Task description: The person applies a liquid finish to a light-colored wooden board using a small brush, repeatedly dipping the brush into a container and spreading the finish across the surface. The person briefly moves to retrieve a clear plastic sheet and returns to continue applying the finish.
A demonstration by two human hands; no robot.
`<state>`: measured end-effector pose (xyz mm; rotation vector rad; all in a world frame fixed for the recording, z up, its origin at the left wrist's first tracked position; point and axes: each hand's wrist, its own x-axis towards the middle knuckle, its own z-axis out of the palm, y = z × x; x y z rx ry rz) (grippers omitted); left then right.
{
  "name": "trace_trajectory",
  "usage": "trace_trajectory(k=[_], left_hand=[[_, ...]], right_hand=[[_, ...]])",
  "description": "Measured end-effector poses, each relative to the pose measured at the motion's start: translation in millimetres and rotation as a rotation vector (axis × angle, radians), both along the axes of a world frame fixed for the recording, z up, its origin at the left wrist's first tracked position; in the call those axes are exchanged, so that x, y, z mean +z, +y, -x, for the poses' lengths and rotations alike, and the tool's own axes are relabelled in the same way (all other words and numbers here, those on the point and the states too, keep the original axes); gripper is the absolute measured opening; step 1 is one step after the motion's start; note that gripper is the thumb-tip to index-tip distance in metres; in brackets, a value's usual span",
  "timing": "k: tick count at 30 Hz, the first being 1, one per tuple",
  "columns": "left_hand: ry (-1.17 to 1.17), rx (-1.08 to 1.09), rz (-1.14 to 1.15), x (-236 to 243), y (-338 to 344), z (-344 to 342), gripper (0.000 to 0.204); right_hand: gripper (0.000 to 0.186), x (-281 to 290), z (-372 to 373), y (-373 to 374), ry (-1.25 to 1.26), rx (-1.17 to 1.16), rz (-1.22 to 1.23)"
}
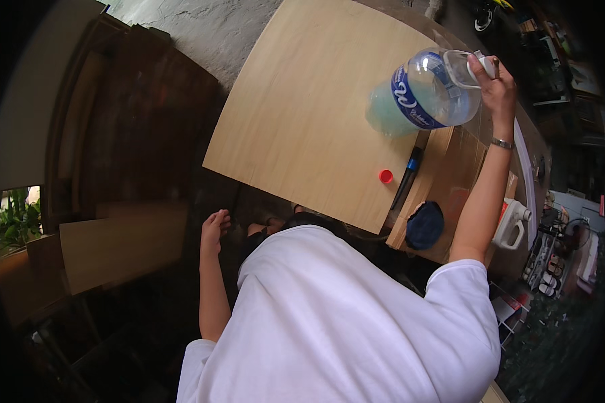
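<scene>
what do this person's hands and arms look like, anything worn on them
The right hand and left hand are ungloved. A silvery band circles the right wrist; none shows on the left. Plain white short sleeves leave both forearms bare.

My right arm [480,201] was stretched forward, my right hand [498,86] closed in a grip. My left arm [213,289] hung lower at my side, my left hand [213,232] relaxed with its fingers [221,215] loosely curled.
</scene>
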<state>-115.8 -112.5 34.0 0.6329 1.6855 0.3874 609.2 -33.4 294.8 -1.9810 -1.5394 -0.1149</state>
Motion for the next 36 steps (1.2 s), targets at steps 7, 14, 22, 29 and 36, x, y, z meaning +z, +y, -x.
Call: trace_trajectory(k=[7,14,22,29,36], left_hand=[[0.167,0.084,0.040,-42,-60,59,0.028],[0.177,0.081,0.015,-104,-136,100,0.027],[0.234,0.076,0.041,-107,-179,97,0.031],[0.193,0.100,0.017,-75,-177,82,0.025],[0.083,0.118,-0.024,-91,-180,94,0.020]], right_hand=[[0.044,24,50,12,0.174,-0.183,-0.126],[0.037,40,112,12,0.237,-0.223,-0.071],[0.034,34,151,1,-0.211,0.128,-0.185],[0.038,24,143,-3,-0.056,0.006,0.077],[0.038,34,89,-7,0.022,-0.004,0.030]])
